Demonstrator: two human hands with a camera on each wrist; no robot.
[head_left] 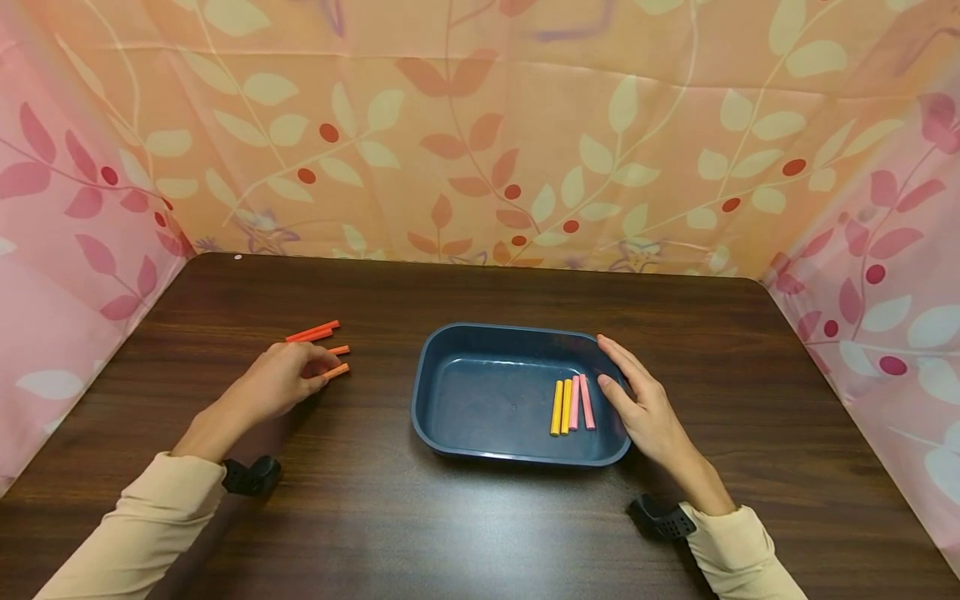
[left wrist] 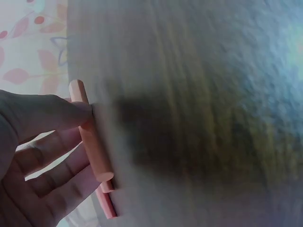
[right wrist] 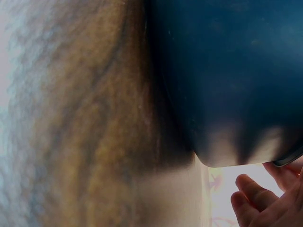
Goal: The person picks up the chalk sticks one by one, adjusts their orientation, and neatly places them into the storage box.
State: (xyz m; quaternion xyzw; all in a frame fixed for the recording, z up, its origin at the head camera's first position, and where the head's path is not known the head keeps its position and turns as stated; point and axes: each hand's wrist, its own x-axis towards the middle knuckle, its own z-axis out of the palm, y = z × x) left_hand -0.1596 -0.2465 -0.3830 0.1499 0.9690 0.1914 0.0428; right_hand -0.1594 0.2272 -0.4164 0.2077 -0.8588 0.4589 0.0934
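On the left side of the table, my left hand (head_left: 281,379) pinches an orange chalk stick (left wrist: 97,151) between thumb and fingers. Another orange chalk stick (head_left: 341,350) lies just beyond it, partly behind the fingers. Two red chalk sticks (head_left: 318,327) lie side by side farther back. My right hand (head_left: 648,412) holds the right end of a blue tray (head_left: 480,417), thumb over the rim and fingers along the outside. Inside the tray, toward its right end, two yellow chalk sticks (head_left: 561,408) and two pink chalk sticks (head_left: 581,404) lie in a row.
The dark wood table (head_left: 360,517) carries the tray near its middle. Floral curtains (head_left: 480,150) stand behind it and along both sides. A small white spot (head_left: 238,257) shows at the far left edge. Black bands (head_left: 251,477) are on both wrists.
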